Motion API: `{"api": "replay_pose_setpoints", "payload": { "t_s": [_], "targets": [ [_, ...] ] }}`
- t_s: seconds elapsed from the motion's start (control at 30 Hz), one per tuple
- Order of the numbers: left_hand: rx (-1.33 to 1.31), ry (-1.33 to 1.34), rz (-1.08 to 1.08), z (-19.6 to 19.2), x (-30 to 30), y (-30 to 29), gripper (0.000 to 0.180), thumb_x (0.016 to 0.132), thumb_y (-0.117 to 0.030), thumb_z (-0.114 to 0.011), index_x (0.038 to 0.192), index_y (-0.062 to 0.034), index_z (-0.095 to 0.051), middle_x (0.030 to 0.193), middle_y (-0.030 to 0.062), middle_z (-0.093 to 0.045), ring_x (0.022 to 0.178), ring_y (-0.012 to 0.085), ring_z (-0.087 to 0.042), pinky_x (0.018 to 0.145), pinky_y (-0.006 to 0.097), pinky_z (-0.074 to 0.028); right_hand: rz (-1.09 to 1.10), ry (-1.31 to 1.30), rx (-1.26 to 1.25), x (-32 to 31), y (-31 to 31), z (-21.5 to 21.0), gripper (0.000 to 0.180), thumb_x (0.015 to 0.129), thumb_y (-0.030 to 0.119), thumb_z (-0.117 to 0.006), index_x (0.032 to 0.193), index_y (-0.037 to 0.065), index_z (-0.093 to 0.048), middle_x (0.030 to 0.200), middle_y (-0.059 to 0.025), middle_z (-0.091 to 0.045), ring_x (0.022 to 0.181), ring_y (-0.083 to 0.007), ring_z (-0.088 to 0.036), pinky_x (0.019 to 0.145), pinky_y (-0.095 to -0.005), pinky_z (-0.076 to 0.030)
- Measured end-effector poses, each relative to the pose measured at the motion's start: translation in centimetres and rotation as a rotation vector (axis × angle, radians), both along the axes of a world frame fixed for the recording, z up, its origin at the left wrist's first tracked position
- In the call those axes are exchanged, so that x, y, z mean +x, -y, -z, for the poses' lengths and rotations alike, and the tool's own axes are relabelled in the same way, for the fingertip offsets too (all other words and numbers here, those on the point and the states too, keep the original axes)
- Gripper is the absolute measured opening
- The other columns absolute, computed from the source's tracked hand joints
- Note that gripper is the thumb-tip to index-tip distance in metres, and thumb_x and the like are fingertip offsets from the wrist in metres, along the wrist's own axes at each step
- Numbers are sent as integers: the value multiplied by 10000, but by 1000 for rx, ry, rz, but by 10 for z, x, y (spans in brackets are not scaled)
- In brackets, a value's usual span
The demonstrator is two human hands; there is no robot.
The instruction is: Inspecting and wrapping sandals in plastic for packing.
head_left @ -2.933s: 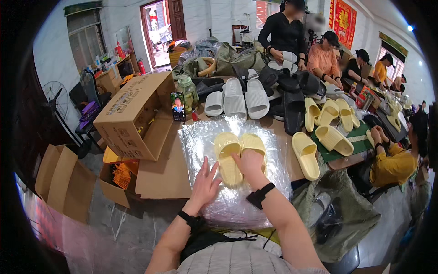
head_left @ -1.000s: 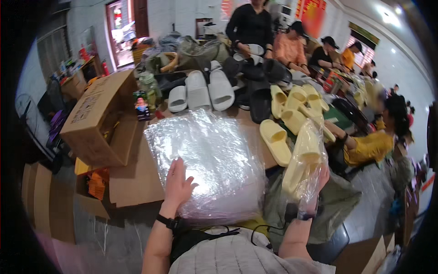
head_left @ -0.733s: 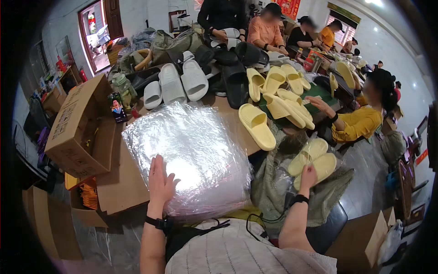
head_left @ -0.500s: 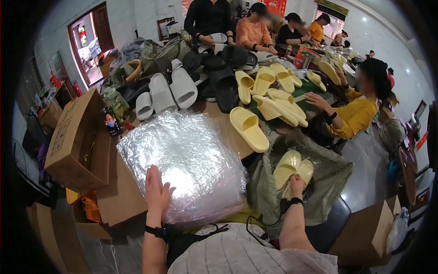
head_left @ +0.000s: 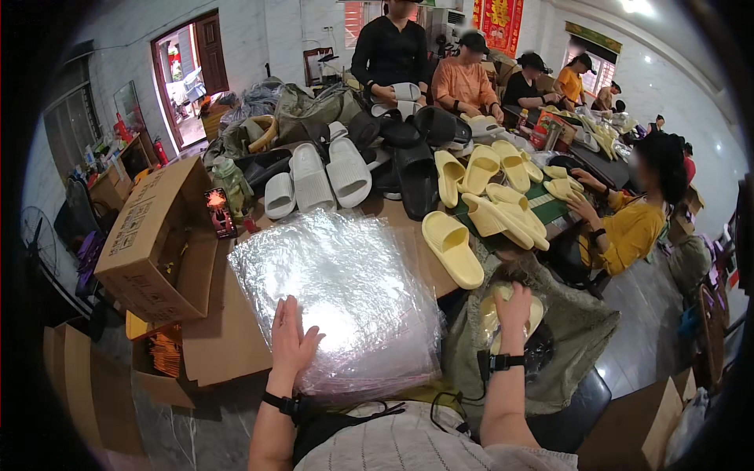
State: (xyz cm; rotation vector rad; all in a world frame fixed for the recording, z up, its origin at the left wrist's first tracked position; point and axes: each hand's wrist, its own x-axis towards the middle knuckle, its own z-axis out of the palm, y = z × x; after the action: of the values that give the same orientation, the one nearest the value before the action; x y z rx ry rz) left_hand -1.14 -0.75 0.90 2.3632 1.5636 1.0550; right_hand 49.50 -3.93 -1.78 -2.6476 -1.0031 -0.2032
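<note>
My left hand (head_left: 294, 342) lies flat with its fingers apart on a stack of clear, shiny plastic bags (head_left: 353, 290) on the table in front of me. To the right, my right hand (head_left: 514, 308) reaches into a greenish woven sack (head_left: 577, 337). Its fingers stretch over a pair of pale yellow slippers (head_left: 537, 312) in clear wrapping, touching them from above; the hand covers their middle. A single yellow slipper (head_left: 453, 251) rests on the table just beyond the sack. More yellow slippers (head_left: 503, 216) are heaped behind it.
Grey slippers (head_left: 310, 177) and black slippers (head_left: 416, 177) are piled beyond the bags. An open cardboard box (head_left: 153, 243) stands on the left, beside a lit phone (head_left: 220, 212). A co-worker in yellow (head_left: 620, 235) sits at the right, handling yellow slippers; others work along the far side.
My right hand has shifted from pinching the near end of the wrapped slippers to lying over them, lower in the sack. My left hand stays on the bags. The view has swung left.
</note>
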Motion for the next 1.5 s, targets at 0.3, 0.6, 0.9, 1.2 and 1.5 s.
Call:
{"api": "replay_pose_setpoints", "payload": {
  "t_s": [0.3,0.6,0.9,1.2,1.5],
  "targets": [
    [-148,83,-34,-16,9,5,848,828,-272,-732,1480,73,-313,1443,280,-472,1425,468,-310,1173,490,-270,-364,-657,681,38,-118,-8,747,868,322,-757,1457,-7,-436,1239,-153,-641,1063,-216,-620,875,-377,-498],
    [-71,47,-38,-6,-1,5,842,823,-293,-721,1471,78,-330,1425,286,-490,1417,476,-325,1168,480,-285,-465,-709,816,-18,-148,-40,253,892,196,-727,930,-46,-664,824,-77,-689,729,-140,-584,688,-317,-476],
    [-91,77,-4,-14,9,1,855,814,-316,-719,1452,100,-332,1419,301,-487,1409,492,-326,1165,491,-288,-512,-834,720,-9,-162,-42,359,871,259,-735,1001,-61,-634,876,-116,-680,798,-212,-644,731,-336,-513],
    [-47,70,-16,-8,2,6,857,799,-318,-745,1438,94,-349,1365,303,-531,1382,492,-363,1164,488,-289,-496,-39,146,-52,-156,-30,607,760,426,-786,1086,-75,-678,1074,-266,-650,1003,-404,-642,881,-452,-529],
    [-79,79,-27,-8,1,6,854,816,-343,-736,1438,99,-351,1370,305,-528,1396,504,-334,1158,497,-287,-414,-111,441,-52,-142,-61,385,855,325,-699,872,-59,-675,923,-256,-643,837,-429,-638,787,-500,-517]
  ]
}}
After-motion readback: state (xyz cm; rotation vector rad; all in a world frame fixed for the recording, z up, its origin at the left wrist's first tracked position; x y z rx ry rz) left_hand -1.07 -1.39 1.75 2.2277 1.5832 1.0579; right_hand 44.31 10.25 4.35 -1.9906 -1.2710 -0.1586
